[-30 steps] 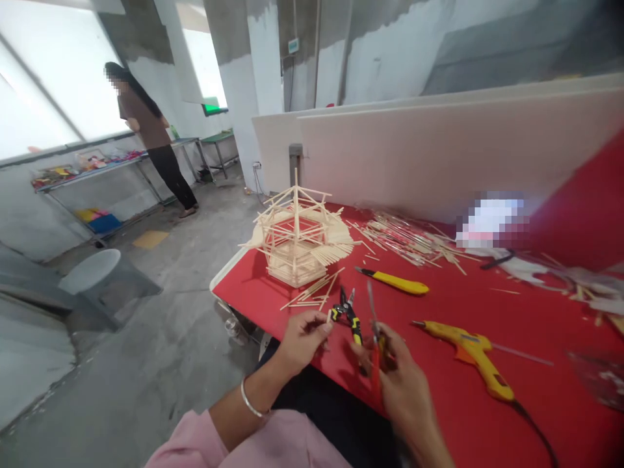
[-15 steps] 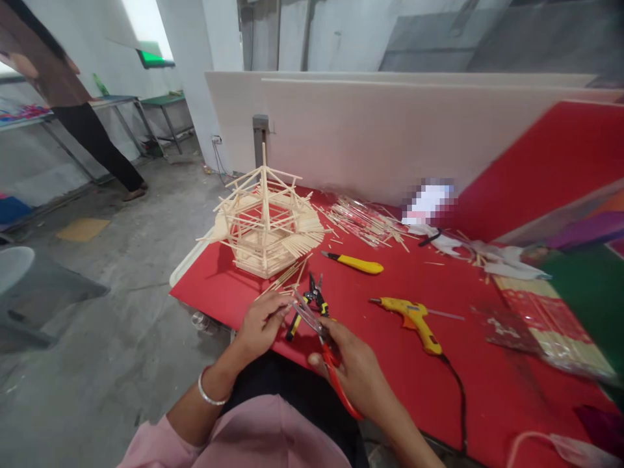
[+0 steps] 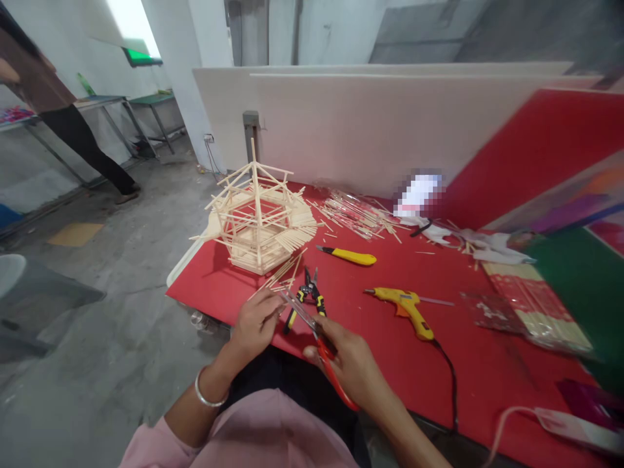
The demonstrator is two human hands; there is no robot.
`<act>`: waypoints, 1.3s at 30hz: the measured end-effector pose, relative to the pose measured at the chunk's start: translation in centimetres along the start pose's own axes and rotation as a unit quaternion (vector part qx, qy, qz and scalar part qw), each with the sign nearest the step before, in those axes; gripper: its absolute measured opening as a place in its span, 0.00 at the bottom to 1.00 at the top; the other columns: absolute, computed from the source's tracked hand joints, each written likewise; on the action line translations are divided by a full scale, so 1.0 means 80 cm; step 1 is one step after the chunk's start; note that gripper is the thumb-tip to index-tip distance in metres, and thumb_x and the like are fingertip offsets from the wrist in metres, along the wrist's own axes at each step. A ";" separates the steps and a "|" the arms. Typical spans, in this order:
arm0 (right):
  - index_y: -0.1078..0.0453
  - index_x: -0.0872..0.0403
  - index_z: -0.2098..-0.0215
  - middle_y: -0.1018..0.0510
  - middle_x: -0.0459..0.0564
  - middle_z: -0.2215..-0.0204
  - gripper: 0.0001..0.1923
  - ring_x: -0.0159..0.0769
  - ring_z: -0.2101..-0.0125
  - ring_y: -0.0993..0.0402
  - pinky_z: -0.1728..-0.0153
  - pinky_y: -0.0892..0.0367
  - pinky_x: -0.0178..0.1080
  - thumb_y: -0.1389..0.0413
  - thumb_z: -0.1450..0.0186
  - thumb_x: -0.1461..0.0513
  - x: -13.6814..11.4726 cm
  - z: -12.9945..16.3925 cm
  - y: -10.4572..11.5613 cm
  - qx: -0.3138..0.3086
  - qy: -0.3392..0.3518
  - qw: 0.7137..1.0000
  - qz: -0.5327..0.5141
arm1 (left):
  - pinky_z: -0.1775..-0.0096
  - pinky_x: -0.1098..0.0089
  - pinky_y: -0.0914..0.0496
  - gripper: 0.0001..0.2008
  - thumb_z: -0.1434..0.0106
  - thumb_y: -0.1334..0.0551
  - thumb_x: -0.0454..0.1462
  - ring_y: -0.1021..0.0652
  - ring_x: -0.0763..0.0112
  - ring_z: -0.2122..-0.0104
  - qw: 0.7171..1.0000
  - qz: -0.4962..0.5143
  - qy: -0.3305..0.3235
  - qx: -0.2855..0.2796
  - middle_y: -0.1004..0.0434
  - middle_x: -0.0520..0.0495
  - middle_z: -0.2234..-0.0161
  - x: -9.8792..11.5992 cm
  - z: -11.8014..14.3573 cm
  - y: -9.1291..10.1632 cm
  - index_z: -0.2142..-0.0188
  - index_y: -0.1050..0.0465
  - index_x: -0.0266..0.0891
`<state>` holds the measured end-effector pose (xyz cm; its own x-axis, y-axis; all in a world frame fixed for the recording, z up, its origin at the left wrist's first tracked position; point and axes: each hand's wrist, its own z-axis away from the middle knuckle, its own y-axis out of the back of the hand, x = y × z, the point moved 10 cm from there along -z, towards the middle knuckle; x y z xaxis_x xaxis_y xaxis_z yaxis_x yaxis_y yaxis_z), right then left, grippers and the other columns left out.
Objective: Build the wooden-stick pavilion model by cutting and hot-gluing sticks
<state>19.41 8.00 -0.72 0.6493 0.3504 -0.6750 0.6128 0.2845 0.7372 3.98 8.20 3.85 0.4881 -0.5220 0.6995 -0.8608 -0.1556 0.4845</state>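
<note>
Our right hand (image 3: pixel 353 364) grips the red scissors (image 3: pixel 316 335), blades now swung in against the stick (image 3: pixel 281 298) pinched in our left hand (image 3: pixel 253 322), over the table (image 3: pixel 478 383) edge. A second ago they stood apart; trimming looks underway.

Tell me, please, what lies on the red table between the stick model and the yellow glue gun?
In the head view, the yellow-handled knife lies between the stick model and glue gun.
</note>
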 end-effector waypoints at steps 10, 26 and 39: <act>0.34 0.52 0.55 0.26 0.45 0.72 0.17 0.32 0.75 0.31 0.72 0.39 0.32 0.47 0.36 0.50 0.005 0.010 0.002 0.016 -0.001 1.000 0.003 | 0.63 0.69 0.29 0.14 0.36 0.48 0.28 0.25 0.69 0.64 0.997 -0.061 -0.046 -0.001 0.26 0.43 0.63 0.008 0.007 -0.009 0.56 0.28 0.38; 0.31 0.53 0.56 0.28 0.42 0.78 0.18 0.30 0.79 0.34 0.75 0.38 0.31 0.45 0.37 0.50 0.027 0.010 -0.013 0.034 -0.015 0.999 -0.035 | 0.65 0.70 0.30 0.11 0.32 0.47 0.34 0.25 0.70 0.68 0.999 0.000 0.043 -0.017 0.25 0.46 0.69 -0.015 0.017 -0.023 0.58 0.26 0.38; 0.32 0.51 0.56 0.25 0.46 0.72 0.18 0.33 0.74 0.31 0.71 0.37 0.33 0.44 0.38 0.49 0.009 0.007 -0.004 0.011 0.015 1.000 -0.004 | 0.69 0.71 0.34 0.14 0.32 0.48 0.35 0.29 0.71 0.74 0.995 0.068 0.072 -0.032 0.31 0.50 0.76 -0.018 0.010 -0.019 0.74 0.31 0.38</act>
<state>19.95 7.67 -1.43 0.6310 0.3749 -0.6792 0.6275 0.2682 0.7310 4.49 8.52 1.69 0.3871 -0.4076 0.8271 -0.9118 -0.0357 0.4092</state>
